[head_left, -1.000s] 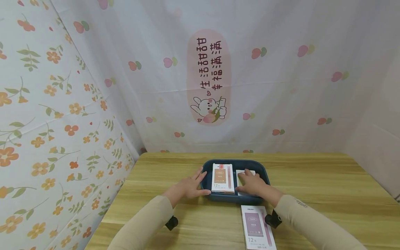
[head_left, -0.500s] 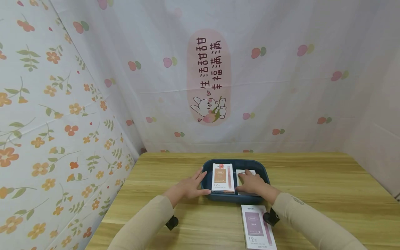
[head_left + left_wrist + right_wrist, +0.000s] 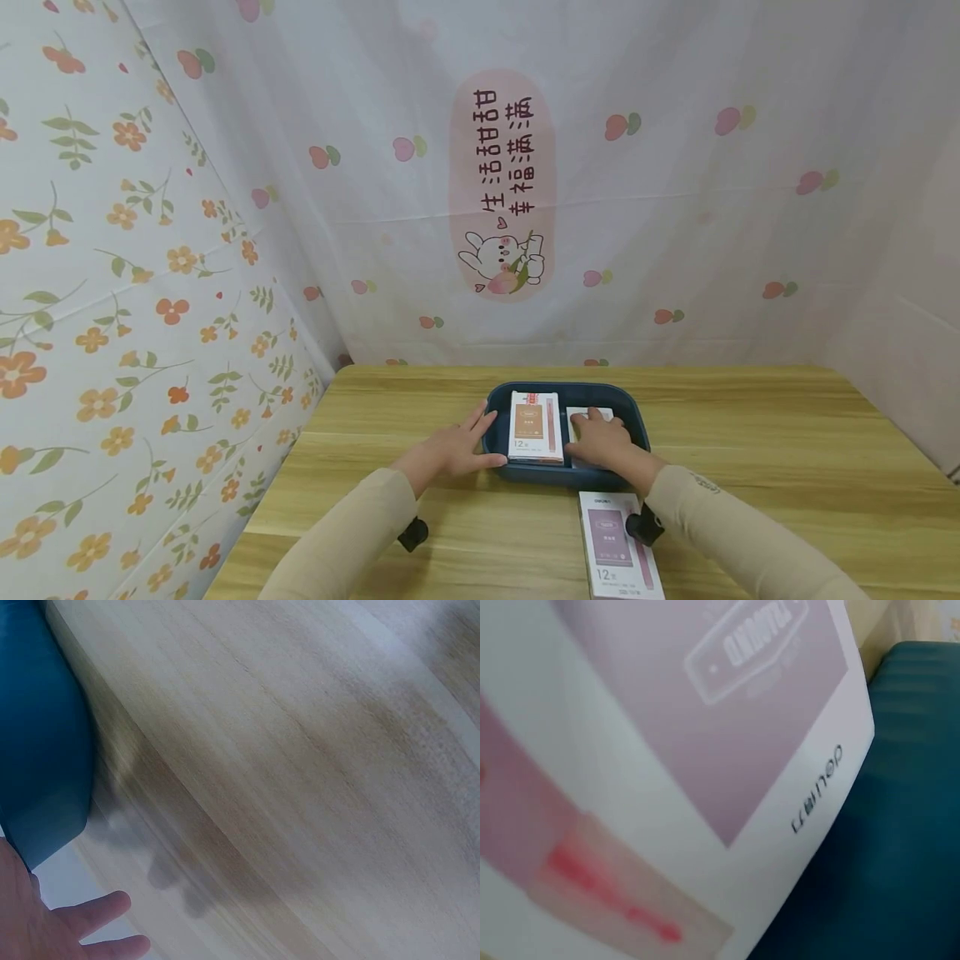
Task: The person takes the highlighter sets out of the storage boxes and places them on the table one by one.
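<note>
A dark blue tray (image 3: 636, 408) with two compartments stands on the table. Its left compartment holds a white box (image 3: 534, 429) with an orange panel and "12" printed on it. My left hand (image 3: 450, 450) rests at the tray's left end, fingers spread and thumb near the front corner. In the left wrist view, two straight fingers (image 3: 97, 913) show beside the tray wall (image 3: 45, 735). My right hand (image 3: 606, 442) lies over a second white box (image 3: 577, 412) in the right compartment, fingertips on its top, covering most of it.
A white box with a purple panel (image 3: 611, 537) lies on the wooden table (image 3: 480, 533) in front of the tray, under my right wrist. It fills much of the right wrist view. Patterned curtains (image 3: 360, 208) hang behind and at the left.
My right wrist and sleeve have shifted slightly left, while the fingers stay on the box. The left hand, the tray and the boxes have not moved.
</note>
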Demonstrator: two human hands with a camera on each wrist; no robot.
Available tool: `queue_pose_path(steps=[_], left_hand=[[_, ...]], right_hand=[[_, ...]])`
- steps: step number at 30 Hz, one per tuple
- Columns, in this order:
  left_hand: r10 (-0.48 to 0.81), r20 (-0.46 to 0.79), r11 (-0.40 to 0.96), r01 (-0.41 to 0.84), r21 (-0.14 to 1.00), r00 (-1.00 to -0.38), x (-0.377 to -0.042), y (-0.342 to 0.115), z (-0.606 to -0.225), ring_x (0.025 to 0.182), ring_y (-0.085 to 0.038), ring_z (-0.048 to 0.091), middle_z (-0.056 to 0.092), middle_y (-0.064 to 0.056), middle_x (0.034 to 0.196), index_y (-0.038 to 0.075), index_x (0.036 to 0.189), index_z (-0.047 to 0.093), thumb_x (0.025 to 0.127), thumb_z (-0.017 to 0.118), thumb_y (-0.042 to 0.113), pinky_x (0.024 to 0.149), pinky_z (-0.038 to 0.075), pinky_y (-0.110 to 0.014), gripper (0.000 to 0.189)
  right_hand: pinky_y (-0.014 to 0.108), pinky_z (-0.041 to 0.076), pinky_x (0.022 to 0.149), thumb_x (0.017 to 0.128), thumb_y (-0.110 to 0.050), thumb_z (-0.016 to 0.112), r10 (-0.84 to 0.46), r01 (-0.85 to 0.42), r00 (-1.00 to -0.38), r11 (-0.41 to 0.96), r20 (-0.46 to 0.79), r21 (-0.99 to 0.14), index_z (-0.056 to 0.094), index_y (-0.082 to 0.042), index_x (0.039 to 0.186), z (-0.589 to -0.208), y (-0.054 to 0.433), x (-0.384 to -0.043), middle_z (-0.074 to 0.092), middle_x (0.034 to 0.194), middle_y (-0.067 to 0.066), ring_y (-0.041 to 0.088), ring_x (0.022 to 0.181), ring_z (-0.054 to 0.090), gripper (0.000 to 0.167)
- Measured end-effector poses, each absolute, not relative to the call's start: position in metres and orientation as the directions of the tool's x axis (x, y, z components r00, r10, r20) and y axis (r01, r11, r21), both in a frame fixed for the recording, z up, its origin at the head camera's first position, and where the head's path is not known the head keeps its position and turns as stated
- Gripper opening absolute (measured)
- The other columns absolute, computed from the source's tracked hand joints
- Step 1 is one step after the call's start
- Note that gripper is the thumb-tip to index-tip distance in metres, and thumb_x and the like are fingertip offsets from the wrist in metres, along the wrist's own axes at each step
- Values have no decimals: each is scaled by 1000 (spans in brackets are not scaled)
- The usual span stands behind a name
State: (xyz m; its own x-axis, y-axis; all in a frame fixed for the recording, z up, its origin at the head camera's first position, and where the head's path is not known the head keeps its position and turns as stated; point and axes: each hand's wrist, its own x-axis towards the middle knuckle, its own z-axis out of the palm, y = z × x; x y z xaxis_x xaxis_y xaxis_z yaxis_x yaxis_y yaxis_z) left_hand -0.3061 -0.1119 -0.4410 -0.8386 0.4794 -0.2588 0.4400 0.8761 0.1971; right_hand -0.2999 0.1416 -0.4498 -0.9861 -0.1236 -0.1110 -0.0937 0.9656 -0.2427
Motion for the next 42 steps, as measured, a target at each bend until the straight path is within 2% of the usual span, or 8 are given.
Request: queue_pose_path(steps=[7,16,21,28,42], left_hand=[[484,-262,874,446,195,-835,-307,-112,-442,116,-35,51,1,-6,155,23,149,8,82,33,74,95,40,-46,88],[484,-262,874,449,185,-835,-307,-111,-443,116,-34,51,1,-5,155,23,149,8,81,33,74,96,40,-44,89],[483,-262,874,444,195,-836,-307,-111,-442,116,-34,51,0,-5,155,22,149,8,82,33,73,95,41,-44,88],[481,-260,875,443,194,-837,-307,-113,-442,115,-34,51,0,-6,155,22,149,8,82,33,73,94,41,-44,88],[487,-260,872,447,199,-834,-307,-113,-442,119,-36,49,0,-6,155,22,149,8,82,33,73,95,40,-45,88]], right_hand=[[57,41,81,77,-35,65,-94,-76,-994,969,-64,-234,57,-3,119,-451,139,-301,51,116,24,45,94,52,53],[54,43,81,76,-34,67,-58,-39,-996,966,-67,-255,60,-3,115,-451,138,-301,53,112,21,40,91,52,51],[54,44,78,76,-33,67,-50,-29,-996,961,-70,-274,60,-2,114,-450,138,-301,52,116,23,41,90,52,50],[58,41,83,78,-33,67,-97,-60,-986,965,-134,-255,53,-4,126,-449,135,-298,40,132,30,49,100,51,57],[56,43,83,75,-36,68,-75,-51,-992,974,-103,-221,55,-6,125,-456,135,-302,42,130,29,45,101,52,60]])
